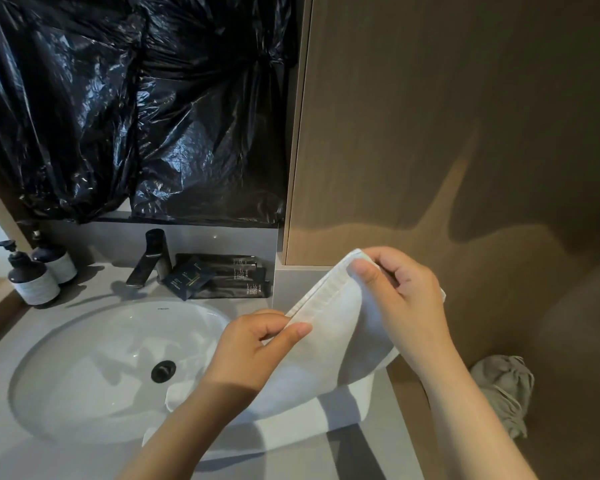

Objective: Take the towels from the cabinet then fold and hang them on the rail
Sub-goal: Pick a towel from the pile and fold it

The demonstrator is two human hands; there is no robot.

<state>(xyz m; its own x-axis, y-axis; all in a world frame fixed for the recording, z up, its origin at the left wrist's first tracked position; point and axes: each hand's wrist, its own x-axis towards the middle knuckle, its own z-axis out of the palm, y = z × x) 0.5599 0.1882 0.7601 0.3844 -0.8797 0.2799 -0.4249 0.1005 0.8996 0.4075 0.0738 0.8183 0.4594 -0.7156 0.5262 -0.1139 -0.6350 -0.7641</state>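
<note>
Pinching the towel (329, 327) by its hemmed edge above the sink (94, 368), left hand (253, 348) and right hand (399, 292) hold it taut — soft, light, floppy; corners look the best hold.

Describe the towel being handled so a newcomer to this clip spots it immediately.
Find the white oval sink. At its right edge, the left hand and right hand pinch a white towel by its hemmed edge. Unlike the crumpled grey cloth lower right, it is white and held.
</note>
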